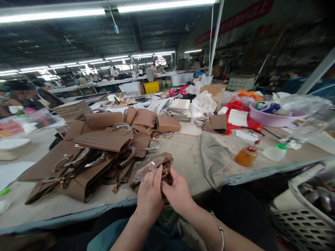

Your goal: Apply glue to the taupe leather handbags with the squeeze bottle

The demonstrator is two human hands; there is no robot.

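My left hand (149, 195) and my right hand (177, 193) meet at the table's near edge, both closed around a small brown leather piece (162, 166) wrapped in clear plastic film. The fingers of my left hand lie over the film; my right hand grips the piece from the right side. A silver bangle (219, 230) sits on my right wrist. Just left of my hands lies a heap of brown leather bag parts (99, 153) with plastic-wrapped handles and metal fittings.
A worn grey table (188, 153) holds an orange glue bottle (246, 156), a white bottle with green cap (275, 152), a pink basin (272, 118), stacked cards (180, 108) and white bags. A white plastic basket (306, 209) stands at lower right. Other workers sit far back.
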